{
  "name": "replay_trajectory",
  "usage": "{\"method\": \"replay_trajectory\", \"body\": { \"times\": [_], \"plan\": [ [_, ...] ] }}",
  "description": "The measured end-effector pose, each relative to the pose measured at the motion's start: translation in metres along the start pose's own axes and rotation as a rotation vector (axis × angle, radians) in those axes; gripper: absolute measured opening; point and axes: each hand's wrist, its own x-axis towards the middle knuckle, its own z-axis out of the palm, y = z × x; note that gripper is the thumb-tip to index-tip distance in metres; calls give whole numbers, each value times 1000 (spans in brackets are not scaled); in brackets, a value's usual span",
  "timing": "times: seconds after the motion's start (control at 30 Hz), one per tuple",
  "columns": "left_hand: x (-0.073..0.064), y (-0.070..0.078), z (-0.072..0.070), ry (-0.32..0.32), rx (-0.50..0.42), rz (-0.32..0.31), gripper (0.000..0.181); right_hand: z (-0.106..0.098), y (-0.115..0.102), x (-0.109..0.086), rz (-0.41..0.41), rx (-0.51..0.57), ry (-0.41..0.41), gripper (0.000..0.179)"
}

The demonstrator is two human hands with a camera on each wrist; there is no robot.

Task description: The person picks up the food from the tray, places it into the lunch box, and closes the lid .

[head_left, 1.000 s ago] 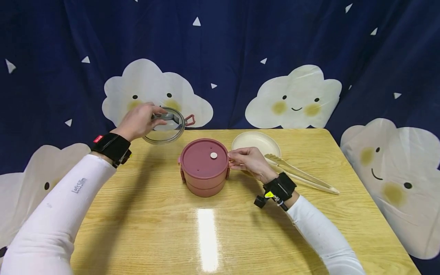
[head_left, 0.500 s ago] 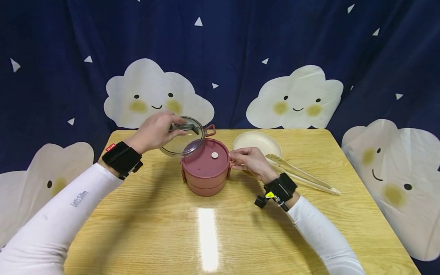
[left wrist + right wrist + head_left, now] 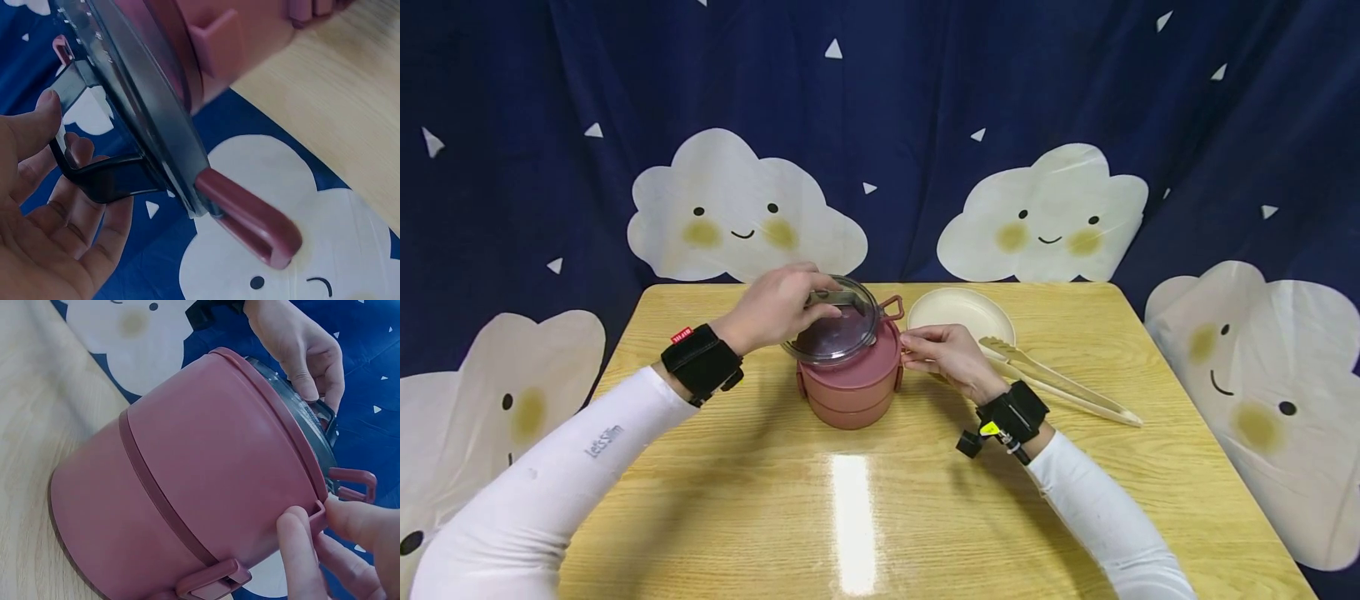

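My left hand [image 3: 775, 310] holds a clear round lid [image 3: 841, 340] by its dark handle [image 3: 115, 178], fingers and thumb curled round the bar. The lid is close over the pink two-tier lunch box [image 3: 850, 406] and overlaps its top, set toward the back left in the head view. A pink clip [image 3: 253, 215] sticks out from the lid's edge. At the box's right side, my right hand [image 3: 951, 358] pinches a small tab [image 3: 317, 519] just below the rim. The box stands upright on the table. Much of its pink top is seen only through or beside the lid.
Behind my right hand lies a cream plate [image 3: 958, 310]. Cream tongs [image 3: 1075, 385] reach from the plate toward the right of the wooden table [image 3: 760, 517]. A dark blue curtain [image 3: 895, 100] with cloud faces hangs behind the table's back edge.
My left hand has brought the lid rightward and down, from left of the lunch box to over its top. The right hand has stayed at the box's side.
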Motion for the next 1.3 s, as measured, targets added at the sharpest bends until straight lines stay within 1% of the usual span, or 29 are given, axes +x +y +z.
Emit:
{"method": "replay_trajectory", "body": {
  "times": [0.17,0.4,0.63,0.73,0.87,1.1,1.3],
  "plan": [
    [2,7,5,-24,-28,-15,34,0,0,-1,1,32,-14,37],
    [2,17,11,-56,-44,-23,34,-3,4,0,20,101,-18,17],
    [3,24,17,-64,-61,-3,32,-6,8,0,26,124,-46,23],
    [3,25,19,-59,-62,6,31,-6,9,0,28,127,-40,23],
    [3,25,21,-52,-58,4,30,-6,10,-1,30,135,-38,24],
    [2,24,21,-49,-68,0,29,-7,12,-1,40,143,-39,22],
    [2,25,20,-46,-62,-7,30,-8,11,-2,28,138,-42,21]
  ]
}}
